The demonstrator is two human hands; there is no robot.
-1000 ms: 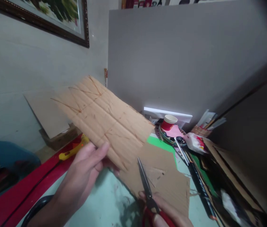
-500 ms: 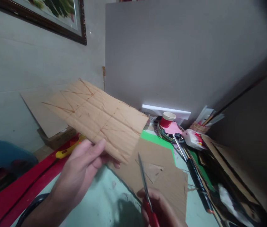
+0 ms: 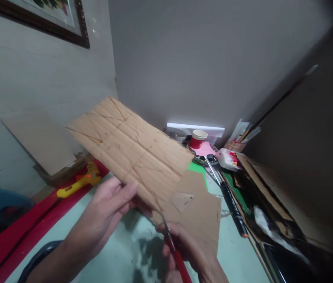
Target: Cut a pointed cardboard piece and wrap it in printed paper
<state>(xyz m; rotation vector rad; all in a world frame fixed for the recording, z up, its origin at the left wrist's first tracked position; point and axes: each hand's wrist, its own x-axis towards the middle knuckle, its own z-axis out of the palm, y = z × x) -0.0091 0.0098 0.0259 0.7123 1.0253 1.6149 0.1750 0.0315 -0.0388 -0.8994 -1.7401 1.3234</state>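
A long piece of corrugated cardboard (image 3: 137,149) with brown zigzag lines drawn on it is held up, tilted, above the table. My left hand (image 3: 107,212) pinches its lower edge, thumb on top and fingers beneath. Red-handled scissors (image 3: 175,247) are gripped in my right hand (image 3: 187,247), their blades touching the cardboard's lower right corner. Whether the blades are apart cannot be made out. Under both lies a larger cardboard sheet (image 3: 204,220), with a small pale triangular piece (image 3: 182,201) on it.
A yellow glue gun (image 3: 79,184) rests on a red strip (image 3: 45,214) at the left. Toward the back stand a red paper cup (image 3: 198,139) and a holder of sticks (image 3: 235,145). A black marker (image 3: 234,212) and cardboard scraps lie to the right.
The scissors have moved up and left, from apart to touching the cardboard's corner. The held cardboard has shifted slightly right. The view has turned, uncovering more of the glue gun.
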